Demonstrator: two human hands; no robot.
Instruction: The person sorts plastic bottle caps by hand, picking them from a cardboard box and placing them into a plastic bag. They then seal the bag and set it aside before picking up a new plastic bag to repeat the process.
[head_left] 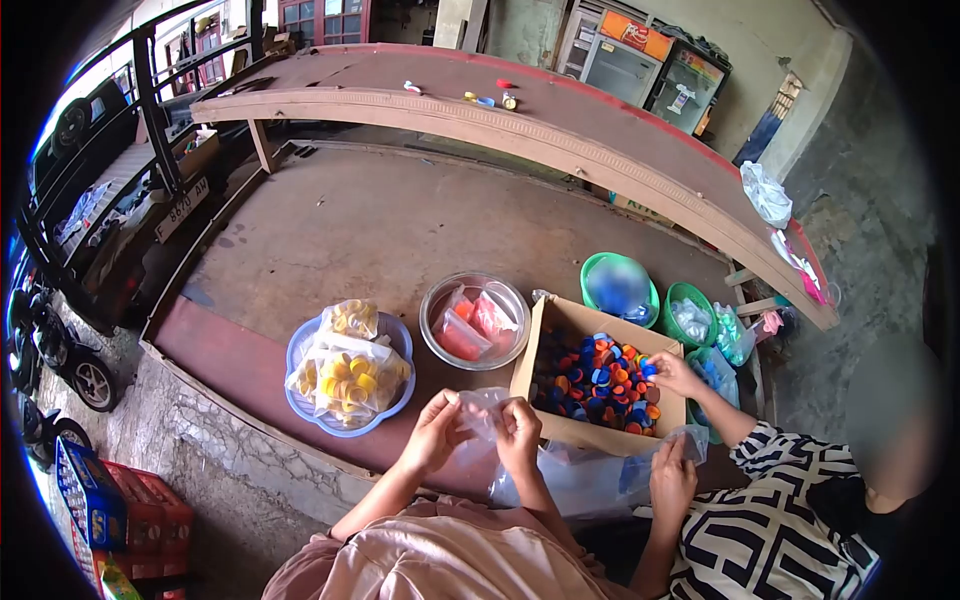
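Between my left hand (436,432) and my right hand (519,434) is a small clear plastic bag (484,412), its edges pinched by the fingers of both. Just right of my right hand stands a cardboard box (578,432) full of blue, orange and brown bottle caps (598,385). Beyond my hands a steel bowl (428,345) holds bags of red and pink caps (465,333). To the left, a light blue plastic basket (297,385) carries clear bags of yellow caps (350,383).
A co-worker's hand (676,375) holds a blue cap over the box; the other (674,470) grips a clear bag. Green baskets (655,310) with bagged caps stand behind the box. A raised wooden shelf (420,110) spans the table's back. Crates (150,515) are at lower left.
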